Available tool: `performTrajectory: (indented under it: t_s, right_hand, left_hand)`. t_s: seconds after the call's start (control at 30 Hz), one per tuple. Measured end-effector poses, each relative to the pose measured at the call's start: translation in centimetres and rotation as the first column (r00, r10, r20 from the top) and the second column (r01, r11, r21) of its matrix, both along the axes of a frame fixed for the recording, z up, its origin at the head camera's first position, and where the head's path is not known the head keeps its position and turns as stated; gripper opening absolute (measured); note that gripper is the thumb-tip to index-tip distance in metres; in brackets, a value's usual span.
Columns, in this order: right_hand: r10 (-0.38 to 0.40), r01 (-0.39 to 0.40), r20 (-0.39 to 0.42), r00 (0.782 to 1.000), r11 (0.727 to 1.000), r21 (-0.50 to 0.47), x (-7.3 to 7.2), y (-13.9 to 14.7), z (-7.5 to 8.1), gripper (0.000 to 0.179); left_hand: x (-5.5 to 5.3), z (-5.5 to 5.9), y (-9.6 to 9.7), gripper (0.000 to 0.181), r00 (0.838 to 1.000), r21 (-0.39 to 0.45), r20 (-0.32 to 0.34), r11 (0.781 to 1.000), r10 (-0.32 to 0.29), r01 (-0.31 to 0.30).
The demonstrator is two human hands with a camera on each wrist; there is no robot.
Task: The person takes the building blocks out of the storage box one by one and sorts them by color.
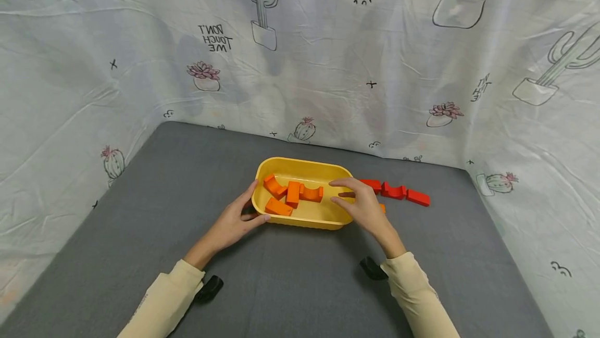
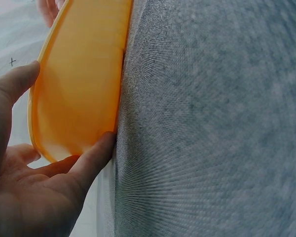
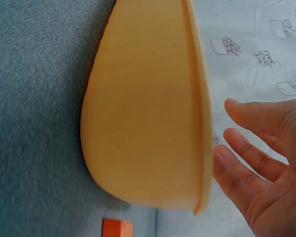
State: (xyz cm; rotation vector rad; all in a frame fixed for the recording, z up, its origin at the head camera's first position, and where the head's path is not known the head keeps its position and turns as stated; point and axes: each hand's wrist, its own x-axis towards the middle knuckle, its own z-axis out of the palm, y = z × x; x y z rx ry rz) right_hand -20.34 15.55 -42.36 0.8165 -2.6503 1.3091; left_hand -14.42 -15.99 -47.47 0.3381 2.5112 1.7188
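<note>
A yellow plastic tub (image 1: 304, 222) stands on the grey table with several orange blocks inside. Among them are a curved block (image 1: 274, 186), an upright block (image 1: 292, 194), a notched block (image 1: 311, 193) and a flat block (image 1: 278, 207), grouped toward the left. My left hand (image 1: 233, 219) grips the tub's left end, thumb on the rim and fingers around the outer wall (image 2: 81, 94). Over the right end hovers my right hand (image 1: 364, 207), its fingers spread and relaxed, holding nothing. In the right wrist view those fingertips (image 3: 226, 154) are beside the rim.
Right of the tub, a row of red blocks (image 1: 393, 191) lies on the table (image 1: 281, 286). An orange block (image 1: 383, 208) peeks out behind my right hand. A white cloth printed with cacti (image 1: 319, 72) hangs around the table's back and sides.
</note>
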Motion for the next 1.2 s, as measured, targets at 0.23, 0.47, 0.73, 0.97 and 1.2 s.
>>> performTrajectory:
  t_s: [0.23,0.47,0.73,0.97,1.2]
  right_hand:
    - [0.027,-0.028,0.052,0.998,0.999,0.020,-1.0,-1.2,-0.8,0.037]
    - [0.037,-0.041,0.052,0.998,0.996,0.078,-1.7,-2.1,-1.5,0.036]
    - [0.001,-0.010,0.060,0.998,0.988,0.151,-2.0,-2.7,-1.9,0.035]
    - [-0.017,0.001,0.066,0.998,0.970,0.245,-2.5,-3.2,-2.1,0.033]
    - [0.041,-0.081,0.124,0.991,0.939,0.334,-2.8,-3.8,-2.1,0.034]
  left_hand:
    - [0.0,0.0,0.1,0.095,1.000,-0.004,0.010,1.000,0.007,-0.007]
    - [0.1,0.1,0.2,0.095,1.000,-0.002,0.008,1.000,0.005,-0.005]
    - [0.1,0.1,0.2,0.095,1.000,0.006,0.011,1.000,0.000,0.000]
    - [0.2,0.3,0.3,0.095,1.000,-0.007,0.019,1.000,0.010,-0.010]
    - [0.2,0.5,0.4,0.095,1.000,-0.015,0.023,1.000,0.017,-0.016]
